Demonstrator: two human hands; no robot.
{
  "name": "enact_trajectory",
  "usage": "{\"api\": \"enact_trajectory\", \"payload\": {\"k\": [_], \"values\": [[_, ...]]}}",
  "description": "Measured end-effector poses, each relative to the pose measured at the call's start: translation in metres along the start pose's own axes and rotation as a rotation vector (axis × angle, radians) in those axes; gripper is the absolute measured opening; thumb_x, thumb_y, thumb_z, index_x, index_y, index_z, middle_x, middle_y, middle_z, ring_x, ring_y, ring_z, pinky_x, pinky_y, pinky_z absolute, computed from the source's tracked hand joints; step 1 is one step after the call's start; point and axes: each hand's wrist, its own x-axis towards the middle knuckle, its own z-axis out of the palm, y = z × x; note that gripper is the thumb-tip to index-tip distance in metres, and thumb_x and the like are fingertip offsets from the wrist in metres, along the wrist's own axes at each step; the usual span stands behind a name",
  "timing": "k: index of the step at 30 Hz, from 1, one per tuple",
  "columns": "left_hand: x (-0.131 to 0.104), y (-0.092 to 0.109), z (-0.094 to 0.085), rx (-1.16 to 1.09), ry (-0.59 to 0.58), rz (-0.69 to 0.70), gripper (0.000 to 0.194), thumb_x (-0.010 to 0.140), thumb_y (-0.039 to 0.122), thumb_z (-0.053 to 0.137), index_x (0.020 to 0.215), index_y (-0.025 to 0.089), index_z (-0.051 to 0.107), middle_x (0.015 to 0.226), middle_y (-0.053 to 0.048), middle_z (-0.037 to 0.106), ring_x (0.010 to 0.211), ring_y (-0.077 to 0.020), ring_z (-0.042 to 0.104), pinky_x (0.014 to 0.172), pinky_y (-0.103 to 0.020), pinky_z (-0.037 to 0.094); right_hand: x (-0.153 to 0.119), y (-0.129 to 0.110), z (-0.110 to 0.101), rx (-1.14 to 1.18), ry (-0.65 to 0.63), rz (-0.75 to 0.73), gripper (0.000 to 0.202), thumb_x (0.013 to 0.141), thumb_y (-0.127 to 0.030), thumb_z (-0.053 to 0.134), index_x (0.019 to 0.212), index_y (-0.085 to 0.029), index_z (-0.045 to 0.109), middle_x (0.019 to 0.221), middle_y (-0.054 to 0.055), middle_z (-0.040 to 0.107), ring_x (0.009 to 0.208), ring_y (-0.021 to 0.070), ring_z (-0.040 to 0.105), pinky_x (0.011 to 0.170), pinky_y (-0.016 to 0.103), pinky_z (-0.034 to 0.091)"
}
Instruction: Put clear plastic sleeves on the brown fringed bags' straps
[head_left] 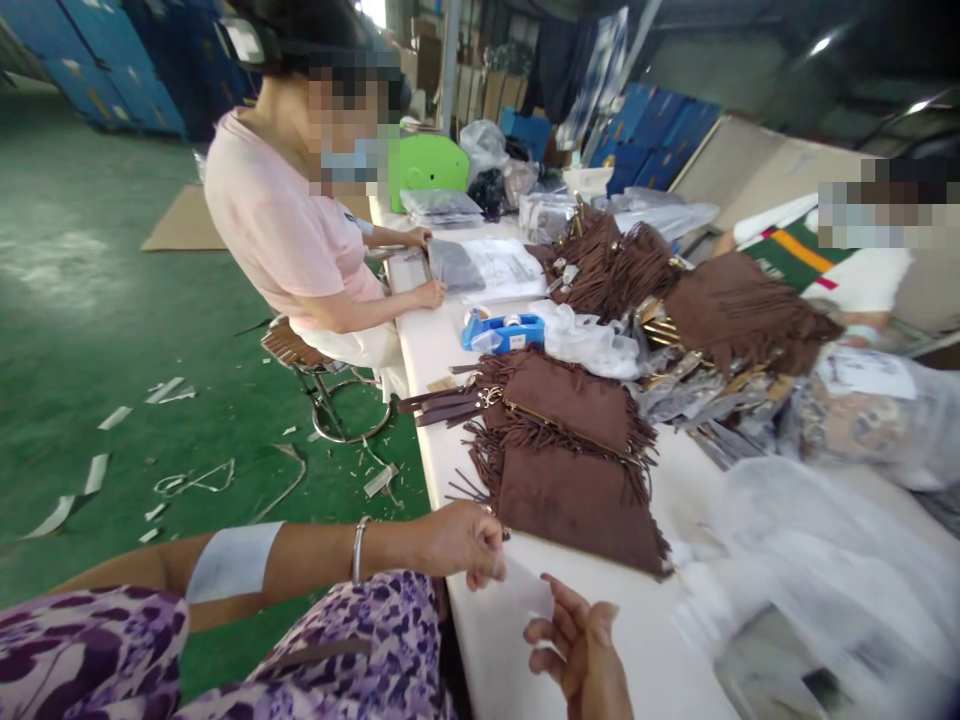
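Note:
Over the table's near edge, my left hand (463, 545) is closed, thumb and fingers pinched on a small whitish, see-through slip (527, 592). My right hand (581, 645) is at the slip's other side, its fingers apart and loosely curled. The index fingertip is close to the slip's edge; I cannot tell whether it touches. Just beyond both hands lie brown fringed pouches: a nearer one (574, 505) and a farther one (566, 400) with a gold zip and a dark wrist strap (446, 405). A white patch (236, 562) is on my left forearm.
A blue tape dispenser (502, 332) stands beyond the pouches. More brown fringed bags (750, 310) are heaped farther right. Clear plastic (802, 560) covers the right side. One co-worker (292, 220) handles a plastic bag (487, 268); another person (862, 270) is across the table (525, 660).

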Motion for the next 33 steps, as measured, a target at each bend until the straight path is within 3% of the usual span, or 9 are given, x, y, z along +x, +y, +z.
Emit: {"api": "enact_trajectory", "payload": {"k": [4, 7, 12, 16, 19, 23, 27, 30, 33], "values": [[-0.006, -0.009, -0.003, 0.072, 0.019, -0.005, 0.036, 0.063, 0.046, 0.078, 0.070, 0.014, 0.064, 0.058, 0.000, 0.063, 0.053, -0.0134, 0.059, 0.052, -0.022, 0.046, -0.012, 0.012, 0.014, -0.117, -0.105, -0.133, 0.051, 0.069, -0.064, 0.073, 0.086, -0.017, 0.068, 0.064, 0.002, 0.062, 0.056, 0.0142, 0.052, 0.049, 0.023, 0.041], [-0.015, -0.023, -0.008, 0.154, 0.029, -0.035, 0.034, 0.070, 0.048, 0.072, 0.070, 0.015, 0.064, 0.057, 0.000, 0.062, 0.051, -0.0126, 0.058, 0.048, -0.019, 0.042, -0.014, 0.026, 0.023, -0.201, -0.079, -0.180, 0.047, 0.069, -0.062, 0.073, 0.065, -0.017, 0.062, 0.056, 0.001, 0.058, 0.050, 0.0110, 0.045, 0.049, 0.023, 0.037], [-0.038, -0.051, -0.019, 0.208, 0.053, -0.079, 0.052, 0.083, 0.063, 0.055, 0.067, 0.015, 0.063, 0.052, -0.001, 0.060, 0.043, -0.0104, 0.051, 0.041, -0.018, 0.036, -0.010, 0.051, 0.033, -0.281, -0.083, -0.153, 0.049, 0.073, -0.066, 0.067, 0.063, -0.018, 0.059, 0.047, -0.003, 0.050, 0.047, 0.0106, 0.042, 0.050, 0.023, 0.034], [-0.046, -0.073, -0.031, -0.023, -0.029, -0.100, 0.052, 0.069, 0.067, 0.071, 0.072, 0.015, 0.066, 0.063, -0.005, 0.066, 0.052, -0.0136, 0.060, 0.053, -0.022, 0.049, -0.010, 0.059, 0.038, -0.318, -0.099, -0.127, 0.050, 0.074, -0.066, 0.066, 0.062, -0.019, 0.057, 0.047, -0.004, 0.050, 0.047, 0.0104, 0.040, 0.050, 0.023, 0.033], [-0.046, -0.084, -0.039, -0.075, -0.001, -0.130, 0.049, 0.054, 0.060, 0.084, 0.070, 0.018, 0.066, 0.066, -0.005, 0.067, 0.057, -0.0163, 0.063, 0.057, -0.026, 0.054, -0.010, 0.059, 0.041, -0.325, -0.110, -0.122, 0.050, 0.074, -0.066, 0.065, 0.061, -0.019, 0.055, 0.048, -0.004, 0.049, 0.047, 0.0102, 0.040, 0.049, 0.023, 0.032], [-0.050, -0.088, -0.047, -0.081, 0.027, -0.124, 0.043, 0.063, 0.060, 0.079, 0.064, 0.020, 0.063, 0.060, -0.004, 0.065, 0.050, -0.0154, 0.060, 0.053, -0.026, 0.052, -0.006, 0.060, 0.046, -0.379, -0.114, -0.136, 0.049, 0.077, -0.066, 0.062, 0.060, -0.020, 0.053, 0.047, -0.005, 0.047, 0.047, 0.0106, 0.040, 0.048, 0.023, 0.032], [-0.065, -0.087, -0.056, -0.040, -0.043, -0.080, 0.047, 0.077, 0.066, 0.064, 0.068, 0.020, 0.063, 0.055, -0.004, 0.062, 0.048, -0.0165, 0.059, 0.050, -0.028, 0.048, -0.001, 0.066, 0.054, -0.468, -0.134, -0.139, 0.049, 0.081, -0.065, 0.056, 0.060, -0.021, 0.053, 0.046, -0.006, 0.047, 0.045, 0.0108, 0.039, 0.048, 0.023, 0.030], [-0.073, -0.084, -0.064, 0.015, -0.048, -0.013, 0.041, 0.077, 0.063, 0.067, 0.079, 0.022, 0.067, 0.071, -0.004, 0.067, 0.065, -0.0181, 0.063, 0.062, -0.029, 0.050, 0.001, 0.070, 0.064, -0.550, -0.149, -0.163, 0.049, 0.082, -0.065, 0.052, 0.061, -0.021, 0.054, 0.047, -0.005, 0.048, 0.046, 0.0118, 0.041, 0.049, 0.024, 0.030], [-0.067, -0.079, -0.066, 0.015, -0.007, 0.041, 0.045, 0.065, 0.055, 0.082, 0.095, 0.024, 0.069, 0.091, -0.004, 0.070, 0.082, -0.0201, 0.063, 0.073, -0.029, 0.050, 0.001, 0.069, 0.076, -0.628, -0.189, -0.191, 0.048, 0.083, -0.063, 0.051, 0.062, -0.021, 0.055, 0.048, -0.005, 0.050, 0.048, 0.0130, 0.045, 0.052, 0.024, 0.032]]}}
